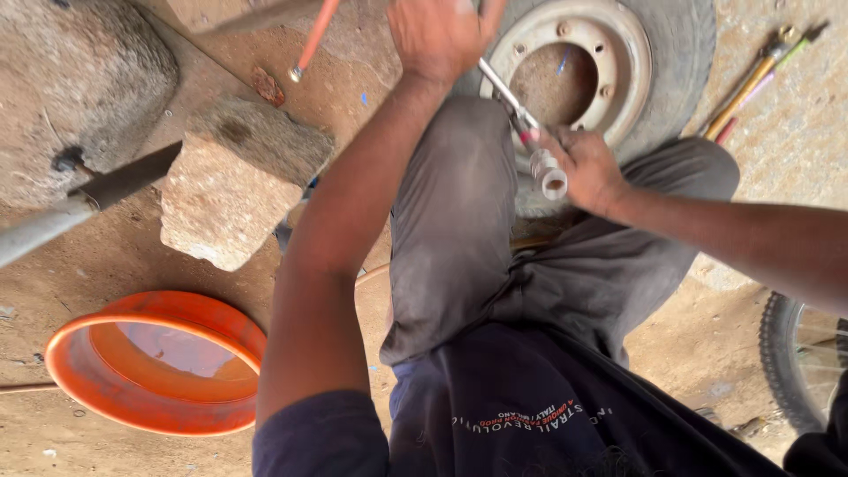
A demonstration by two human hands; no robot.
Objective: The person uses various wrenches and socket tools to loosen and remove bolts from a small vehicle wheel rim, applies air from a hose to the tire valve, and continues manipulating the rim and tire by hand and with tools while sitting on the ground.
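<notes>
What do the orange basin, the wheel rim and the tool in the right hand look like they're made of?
Orange basin: likely plastic, smooth, even colour, glossy rim. Wheel rim: painted steel by its look, pale, dusty, with bolt holes. Tool in the right hand: bare metal, silvery, with a shiny socket end.

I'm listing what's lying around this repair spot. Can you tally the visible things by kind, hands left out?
Wheels and tyres: 2, the truck wheel and the thin tyre
Stone blocks: 2, one large, one smaller
Orange basins: 1
Socket wrenches: 1, held by the left hand and right hand
Long tool bundles: 1
Total: 7
</notes>
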